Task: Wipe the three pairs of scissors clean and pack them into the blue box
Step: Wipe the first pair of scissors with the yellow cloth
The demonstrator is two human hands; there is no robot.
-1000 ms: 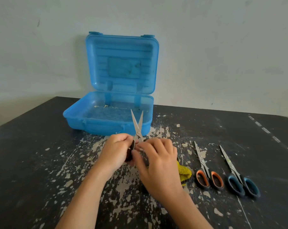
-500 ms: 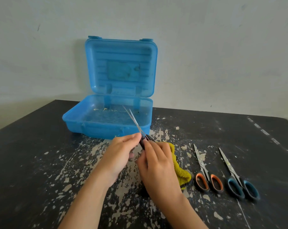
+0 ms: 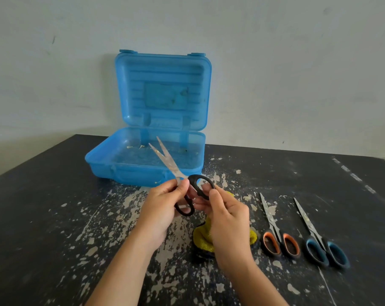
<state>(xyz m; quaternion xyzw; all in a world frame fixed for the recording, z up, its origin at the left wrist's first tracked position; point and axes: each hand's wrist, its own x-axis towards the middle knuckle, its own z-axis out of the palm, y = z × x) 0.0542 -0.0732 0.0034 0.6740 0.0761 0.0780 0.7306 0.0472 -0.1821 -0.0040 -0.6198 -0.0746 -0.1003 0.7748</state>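
My left hand (image 3: 162, 204) pinches the black-handled scissors (image 3: 194, 186) near the pivot, and my right hand (image 3: 228, 219) holds their upper handle loop. Their stained blades are slightly spread and point up-left over the front of the open blue box (image 3: 103, 161). Under my right hand a yellow cloth (image 3: 201, 238) lies on the table, partly hidden. To the right lie the orange-handled scissors (image 3: 275, 230) and, beyond them, the blue-handled scissors (image 3: 312, 236), both flat with blades pointing away from me.
The box stands against a pale wall with its lid (image 3: 165, 91) upright; a few crumbs lie on its floor. The black table (image 3: 54, 217) is worn, with pale chipped patches. Its left edge runs diagonally.
The black handles have come into view between my hands, and the blades have spread a little and tilted left. The cloth has dropped from under my right fingers to the table.
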